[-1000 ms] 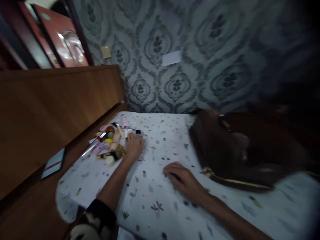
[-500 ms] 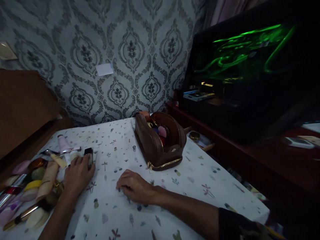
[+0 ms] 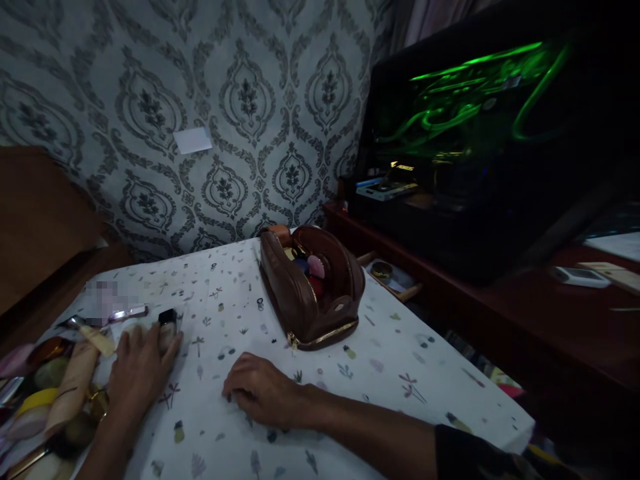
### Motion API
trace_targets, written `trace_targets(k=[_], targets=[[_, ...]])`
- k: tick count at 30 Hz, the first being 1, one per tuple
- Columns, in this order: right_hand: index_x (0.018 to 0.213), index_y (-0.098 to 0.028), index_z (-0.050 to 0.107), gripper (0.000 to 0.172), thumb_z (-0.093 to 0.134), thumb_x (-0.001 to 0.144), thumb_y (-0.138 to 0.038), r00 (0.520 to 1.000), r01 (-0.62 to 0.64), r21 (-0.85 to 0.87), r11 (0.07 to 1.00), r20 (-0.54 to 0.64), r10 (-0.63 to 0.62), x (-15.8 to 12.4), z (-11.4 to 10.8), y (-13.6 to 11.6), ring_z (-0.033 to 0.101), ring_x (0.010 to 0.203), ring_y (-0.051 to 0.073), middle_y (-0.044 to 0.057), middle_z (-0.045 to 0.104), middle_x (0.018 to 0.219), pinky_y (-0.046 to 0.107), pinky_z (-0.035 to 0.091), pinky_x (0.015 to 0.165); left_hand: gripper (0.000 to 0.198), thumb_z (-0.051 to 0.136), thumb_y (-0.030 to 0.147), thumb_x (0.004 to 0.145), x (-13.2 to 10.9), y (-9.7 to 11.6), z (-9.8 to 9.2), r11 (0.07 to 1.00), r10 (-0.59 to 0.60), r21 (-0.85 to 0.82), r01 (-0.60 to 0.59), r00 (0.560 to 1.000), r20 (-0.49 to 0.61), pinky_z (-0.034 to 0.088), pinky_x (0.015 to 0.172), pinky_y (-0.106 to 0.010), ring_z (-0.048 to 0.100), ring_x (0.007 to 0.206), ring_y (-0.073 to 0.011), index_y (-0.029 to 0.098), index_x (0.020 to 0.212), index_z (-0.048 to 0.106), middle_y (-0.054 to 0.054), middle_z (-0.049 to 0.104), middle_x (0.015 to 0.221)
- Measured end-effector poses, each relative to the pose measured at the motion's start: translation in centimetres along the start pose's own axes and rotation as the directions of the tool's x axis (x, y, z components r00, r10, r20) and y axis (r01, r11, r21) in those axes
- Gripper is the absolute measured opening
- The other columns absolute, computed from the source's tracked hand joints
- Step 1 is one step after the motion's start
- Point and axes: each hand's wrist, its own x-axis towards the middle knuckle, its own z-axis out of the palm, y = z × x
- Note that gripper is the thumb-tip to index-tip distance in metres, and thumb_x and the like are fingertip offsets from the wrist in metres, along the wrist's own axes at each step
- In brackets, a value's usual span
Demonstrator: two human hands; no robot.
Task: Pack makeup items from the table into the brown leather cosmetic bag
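On the left of the patterned tablecloth (image 3: 220, 427), my left hand (image 3: 140, 367) reaches over a pile of makeup. Its thumb and fingers are around a small black-capped bottle (image 3: 169, 327), which stands on the cloth; a whitish item lies partly under the fingers. My right hand (image 3: 263, 393) rests on the cloth, its fingers loosely curled with nothing visible in them. Beyond it stands a brown makeup bag (image 3: 285, 293), unzipped, with a pink item (image 3: 315, 267) and other things inside. Beside my left wrist are a beige tube (image 3: 73, 387) and a yellow-lidded jar (image 3: 35, 407).
A wooden headboard or panel (image 3: 45, 220) borders the table's left side. To the right, an open drawer (image 3: 395, 283) holding a round gold tin juts from a dark red desk (image 3: 575, 313). A large dark computer case with green lights stands on the desk.
The camera view has turned slightly, so everything sits a little further left and lower. Both hands keep nearly the same places, and the bag and bottle have not moved on the cloth.
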Motion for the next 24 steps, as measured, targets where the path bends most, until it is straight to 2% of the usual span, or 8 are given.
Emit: trace_targets(k=[4,6,9,11,15,17,20,24], targets=[[0.095,-0.014,0.071,0.025,0.054,0.082,-0.001,1.000,0.007,-0.007,1.000,-0.004,-0.007,-0.1,0.0,0.0,0.066,0.093,0.015,0.006,0.075,0.094,0.029,0.050,0.095,0.075,0.029,0.058,0.094,0.0,0.0,0.2,0.997,0.012,0.082,-0.017,0.998,0.057,0.041,0.103,-0.063,0.028,0.142,-0.0512,0.006,0.145,0.046,-0.021,0.057,0.139],[0.096,-0.014,0.071,0.026,0.054,0.082,-0.001,1.000,0.006,-0.005,1.000,-0.003,-0.006,-0.1,-0.1,0.0,0.066,0.094,0.015,0.007,0.075,0.095,0.029,0.049,0.096,0.070,0.030,0.052,0.095,0.0,0.1,0.0,0.990,0.058,0.125,-0.065,0.997,0.060,0.039,0.106,-0.062,0.030,0.144,-0.0473,0.007,0.146,0.045,-0.020,0.064,0.131],[0.097,-0.014,0.071,0.026,0.054,0.082,-0.001,1.000,0.001,-0.001,1.000,0.008,-0.001,-0.2,-0.1,0.0,0.065,0.097,0.016,0.006,0.075,0.097,0.029,0.049,0.096,0.062,0.029,0.046,0.097,-0.1,0.4,-0.5,0.982,0.126,0.133,-0.136,0.989,0.080,0.038,0.106,-0.060,0.041,0.141,-0.0389,0.010,0.145,0.045,-0.020,0.063,0.135],[0.097,-0.014,0.071,0.026,0.054,0.082,-0.002,1.000,-0.001,0.000,1.000,0.011,0.001,-0.2,-0.1,0.0,0.065,0.098,0.016,0.006,0.075,0.097,0.030,0.049,0.096,0.060,0.030,0.046,0.097,-0.2,0.7,-0.9,0.980,0.153,0.120,-0.162,0.985,0.077,0.037,0.106,-0.061,0.049,0.136,-0.0375,0.012,0.143,0.049,-0.021,0.062,0.135],[0.097,-0.014,0.071,0.024,0.055,0.083,-0.002,1.000,0.006,0.014,1.000,0.011,-0.006,-0.1,-0.3,-0.1,0.065,0.097,0.016,0.006,0.075,0.096,0.028,0.049,0.096,0.058,0.035,0.049,0.096,-0.6,1.8,-1.3,0.969,0.192,0.154,-0.192,0.981,0.012,0.020,0.112,-0.071,0.056,0.127,-0.0392,0.013,0.136,0.055,-0.021,0.070,0.123],[0.097,-0.013,0.071,0.024,0.055,0.083,-0.001,1.000,0.016,0.016,1.000,0.016,-0.016,-0.1,-0.4,-0.2,0.065,0.096,0.016,0.007,0.075,0.096,0.028,0.049,0.097,0.057,0.036,0.047,0.095,-0.9,2.3,-1.4,0.962,0.215,0.172,-0.211,0.976,-0.008,0.016,0.114,-0.070,0.056,0.127,-0.0385,0.012,0.135,0.055,-0.020,0.071,0.120],[0.098,-0.014,0.070,0.024,0.054,0.084,-0.003,1.000,0.002,0.005,1.000,0.018,-0.002,-0.1,-0.5,-0.2,0.064,0.098,0.016,0.007,0.074,0.098,0.030,0.049,0.098,0.055,0.033,0.040,0.094,-1.2,2.9,-1.4,0.956,0.255,0.150,-0.251,0.967,-0.008,0.028,0.114,-0.059,0.060,0.122,-0.0359,0.010,0.134,0.056,-0.018,0.071,0.120],[0.097,-0.015,0.069,0.024,0.054,0.084,-0.003,1.000,-0.005,0.009,1.000,0.018,0.004,-0.1,-0.3,0.0,0.064,0.098,0.016,0.006,0.074,0.098,0.031,0.049,0.097,0.054,0.029,0.035,0.095,-1.2,3.3,-1.3,0.962,0.273,0.019,-0.273,0.962,0.018,0.048,0.099,-0.048,0.067,0.107,-0.0328,0.012,0.138,0.052,-0.015,0.069,0.124]])
